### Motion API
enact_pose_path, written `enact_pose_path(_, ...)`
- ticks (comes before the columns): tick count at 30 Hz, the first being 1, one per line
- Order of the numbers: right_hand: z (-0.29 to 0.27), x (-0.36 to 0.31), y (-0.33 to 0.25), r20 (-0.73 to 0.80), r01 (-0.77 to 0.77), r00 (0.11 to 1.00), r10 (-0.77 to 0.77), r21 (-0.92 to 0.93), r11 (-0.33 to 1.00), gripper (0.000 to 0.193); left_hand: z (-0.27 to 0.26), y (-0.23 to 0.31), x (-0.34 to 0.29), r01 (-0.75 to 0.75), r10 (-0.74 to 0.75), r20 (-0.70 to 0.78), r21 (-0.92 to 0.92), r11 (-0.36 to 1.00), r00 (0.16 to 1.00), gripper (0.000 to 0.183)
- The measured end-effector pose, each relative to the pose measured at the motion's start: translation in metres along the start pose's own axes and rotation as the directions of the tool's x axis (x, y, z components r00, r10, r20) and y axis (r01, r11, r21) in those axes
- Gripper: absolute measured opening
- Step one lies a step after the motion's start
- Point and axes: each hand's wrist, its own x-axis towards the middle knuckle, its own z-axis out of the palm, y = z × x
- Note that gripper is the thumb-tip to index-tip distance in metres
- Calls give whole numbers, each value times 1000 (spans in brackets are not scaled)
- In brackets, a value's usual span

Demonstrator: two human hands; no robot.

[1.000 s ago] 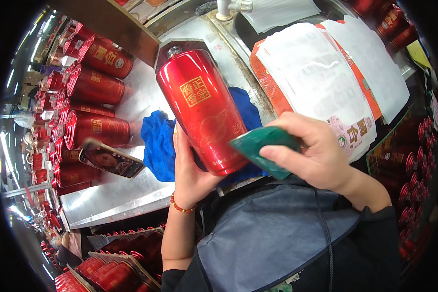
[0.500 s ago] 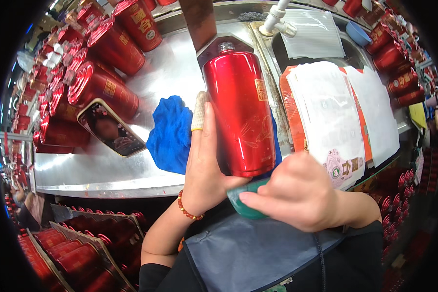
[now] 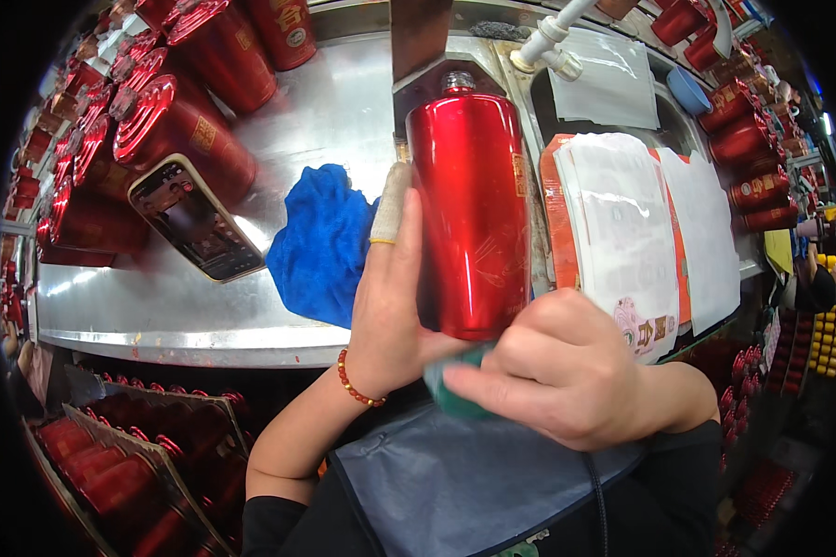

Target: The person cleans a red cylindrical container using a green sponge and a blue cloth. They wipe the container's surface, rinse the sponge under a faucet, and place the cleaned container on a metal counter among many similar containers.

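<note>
Closest to me, at about 6 o'clock, is my dark grey apron (image 3: 474, 492). Just above it, my right hand (image 3: 567, 371) is curled around a small green pad (image 3: 450, 390), and the fingers are closed on it, pressing it against the bottom end of the red bottle (image 3: 469, 213). My left hand (image 3: 390, 306) sits at about 7 o'clock from the bottle and holds it up from behind, palm flat on its side, fingers wrapped round it; one finger has a pale bandage on it, and there is a red bead bracelet (image 3: 358, 385) on the wrist. The bottle stands almost straight up in the middle of my view, with its small silver neck at 12 o'clock. I think I am wiping this bottle, and the pad is only at the bottom edge, so most of the shiny side looks like it is left to do, though I cannot tell which parts are clean. A little farther, at 9 o'clock from the bottle, a blue cloth (image 3: 320, 246) lies on the steel table (image 3: 158, 306), and a phone (image 3: 195, 218) lies beside it at 10 o'clock. At 3 o'clock is a stack of white paper sheets with orange edges (image 3: 622, 232). Farthest off, at 10 to 11 o'clock, many more red bottles (image 3: 176, 121) lie in a pile, and I guess those wait their turn, but I cannot tell which are finished.
</note>
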Motion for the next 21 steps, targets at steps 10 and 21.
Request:
enact_pose_path(10, 1, -25, 18, -87, -167, 976, 201, 301, 939, 24, -4, 0, 2, -37, 36, 22, 22, 999, 999, 128)
enact_pose_path(21, -7, -23, 46, -58, -167, 978, 202, 374, 912, 31, -7, -5, -1, 20, -18, 94, -11, 1000, 995, 130)
